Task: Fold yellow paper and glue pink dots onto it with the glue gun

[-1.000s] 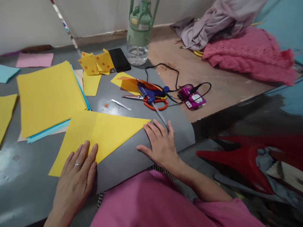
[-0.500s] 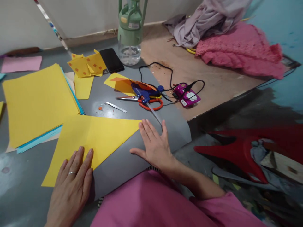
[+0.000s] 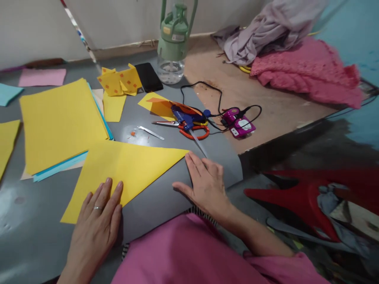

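- At the far left of the desk (image 3: 35,213), a yellow sheet (image 3: 7,144) runs out of view, with a light blue sheet (image 3: 10,94) beyond it and a pink sheet (image 3: 42,77) near the wall.
- Next lies a paper stack (image 3: 62,122), yellow on top, with blue and beige edges showing below and at the right.
- The left hand (image 3: 96,221) rests palm down, fingers slightly apart and gripping nothing, its fingertips on the lower part of the large yellow paper; one finger wears a ring.
- The large yellow paper (image 3: 132,167) lies flat on the desk between the two hands, in front of the stack's right corner, its long lower edge slanting up to a point at the right.
- Behind it, a spotted yellow piece (image 3: 130,81) stands folded, a black phone (image 3: 149,77) just beside it.
- Tweezers (image 3: 151,133) lie near an orange scrap (image 3: 133,133).
- A green-topped bottle (image 3: 172,47) stands upright at the back.
- Orange-handled scissors (image 3: 167,124) lie partly under a blue glue gun (image 3: 185,117).
- The right hand (image 3: 205,179) has its foremost fingertips at the paper's right point, thumb spread away from the fingers, clamped on nothing.
- Farther right, a black cord (image 3: 204,82) leads to a purple adapter (image 3: 240,123); beyond are heaped lilac cloth (image 3: 266,31) and pink cloth (image 3: 304,71).
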